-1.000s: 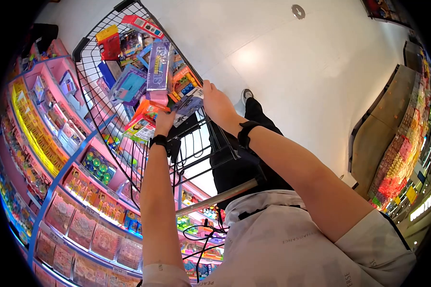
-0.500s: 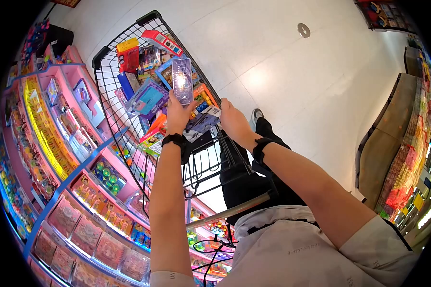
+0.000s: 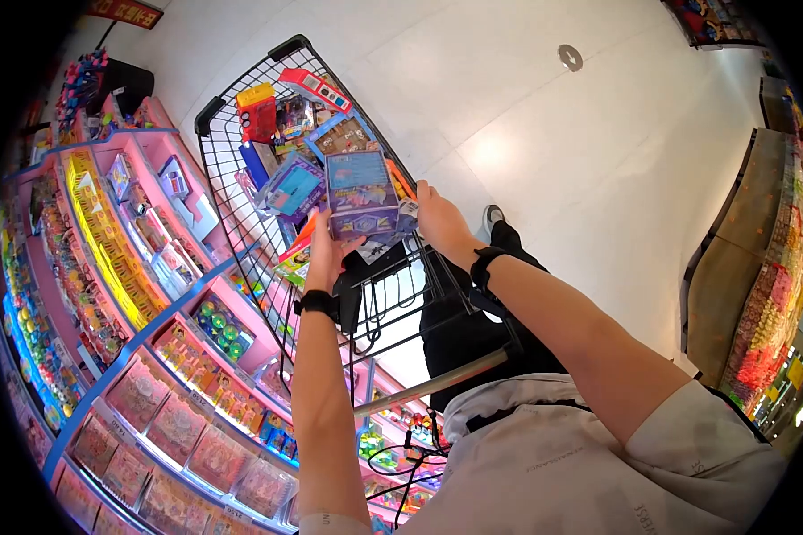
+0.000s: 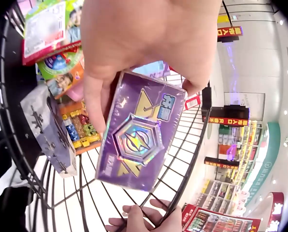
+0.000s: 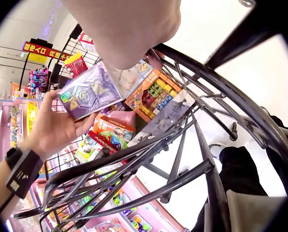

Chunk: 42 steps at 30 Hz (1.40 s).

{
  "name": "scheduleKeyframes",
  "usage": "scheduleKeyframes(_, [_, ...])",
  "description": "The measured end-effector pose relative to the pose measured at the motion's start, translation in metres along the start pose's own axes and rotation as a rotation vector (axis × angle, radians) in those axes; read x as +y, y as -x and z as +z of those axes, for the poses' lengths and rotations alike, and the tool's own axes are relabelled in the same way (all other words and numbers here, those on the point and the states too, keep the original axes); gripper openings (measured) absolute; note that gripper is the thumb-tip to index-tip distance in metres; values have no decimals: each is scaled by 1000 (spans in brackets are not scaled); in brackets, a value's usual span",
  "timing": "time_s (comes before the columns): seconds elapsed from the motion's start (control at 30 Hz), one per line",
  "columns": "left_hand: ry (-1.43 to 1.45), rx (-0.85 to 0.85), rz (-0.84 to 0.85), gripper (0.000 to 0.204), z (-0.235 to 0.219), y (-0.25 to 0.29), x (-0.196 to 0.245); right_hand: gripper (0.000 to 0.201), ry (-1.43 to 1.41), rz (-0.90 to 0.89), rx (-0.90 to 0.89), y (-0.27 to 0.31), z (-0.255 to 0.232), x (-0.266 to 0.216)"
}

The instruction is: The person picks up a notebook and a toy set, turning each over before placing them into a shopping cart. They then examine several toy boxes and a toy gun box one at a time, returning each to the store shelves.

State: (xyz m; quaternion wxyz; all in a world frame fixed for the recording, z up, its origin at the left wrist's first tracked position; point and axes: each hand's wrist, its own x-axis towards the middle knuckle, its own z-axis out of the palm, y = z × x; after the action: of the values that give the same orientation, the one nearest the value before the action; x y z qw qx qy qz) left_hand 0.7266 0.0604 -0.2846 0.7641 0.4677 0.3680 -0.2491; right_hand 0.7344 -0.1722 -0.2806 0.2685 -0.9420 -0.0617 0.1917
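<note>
My left hand [image 3: 327, 250] holds a shiny purple box [image 3: 361, 192] over the cart, fingers and thumb at its sides. In the left wrist view the box [image 4: 134, 140] shows a silver hexagon emblem with a lightning bolt and yellow shapes. My right hand [image 3: 444, 223] grips the cart's right wire rim, and its fingers curl around the wire in the left wrist view. Beside the purple box lie another purple box with a blue front [image 3: 294, 189], an orange box of small coloured toys [image 5: 156, 94] and a grey printed box [image 4: 52, 130].
The black wire cart [image 3: 212, 169] also carries a red box with a yellow top [image 3: 257, 114] and a red-and-white box [image 3: 315, 89]. Pink shelves [image 3: 165, 294] of packaged toys run along the left. Pale floor [image 3: 526, 116] lies to the right, with a brown display [image 3: 732, 241] beyond.
My left hand has moved from the orange-and-green box to the purple box, then picked it up and tilted it toward me. My right hand has stayed on the rim.
</note>
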Motion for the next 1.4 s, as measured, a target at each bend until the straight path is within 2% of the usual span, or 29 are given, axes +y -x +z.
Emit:
scheduleKeyframes(0.17, [44,-74,-46,55,-28,38,-12,29,0,-29,51,-1,5,4])
scheduleKeyframes(0.3, [147,-47,14,61,-26,72,-8,33,2,-44,35,-2,1,3])
scheduleKeyframes(0.4, [217,-51,80,69,-25,98,-1,37,-5,-24,-37,1,-7,-2])
scheduleKeyframes(0.5, [265,-1,81,69,-14,133,19,43,25,33,-136,-5,-15,-6])
scheduleKeyframes(0.6, [263,22,92,70,-2,162,25,55,160,-182,-66,7,-41,-4])
scheduleKeyframes(0.63, [251,32,100,70,1,174,24,70,125,-218,-82,11,-53,-7])
scheduleKeyframes(0.67, [244,36,120,70,7,184,24,86,50,-345,-55,17,-56,-4])
scheduleKeyframes(0.8, [268,101,131,68,38,226,8,112,32,-669,-103,36,-83,-36])
scheduleKeyframes(0.83, [313,129,103,68,51,236,3,114,-59,-718,-101,38,-87,-43])
scheduleKeyframes(0.97, [446,73,187,69,79,268,-35,108,-122,-884,-97,36,-128,-52])
scheduleKeyframes(1.07, [509,174,316,74,119,290,-60,100,-209,-1092,-119,28,-137,-38])
scheduleKeyframes(1.13, [480,214,307,78,138,308,-67,90,-405,-1043,-395,21,-114,-27])
scheduleKeyframes(1.2, [462,264,375,80,134,320,-96,90,-473,-1194,-339,34,-122,-48])
scheduleKeyframes(1.23, [414,335,480,71,135,329,-111,89,-607,-1106,-536,41,-116,-59])
scheduleKeyframes(1.3, [437,552,605,66,139,350,-145,88,-795,-862,-964,62,-98,-80])
scheduleKeyframes(1.33, [438,653,652,63,142,360,-157,87,-786,-918,-1005,76,-92,-91])
scheduleKeyframes(1.37, [447,790,624,63,160,378,-157,85,-781,-968,-1035,91,-89,-102])
scheduleKeyframes(1.4, [325,909,656,67,168,390,-167,84,-778,-1010,-1060,107,-90,-114])
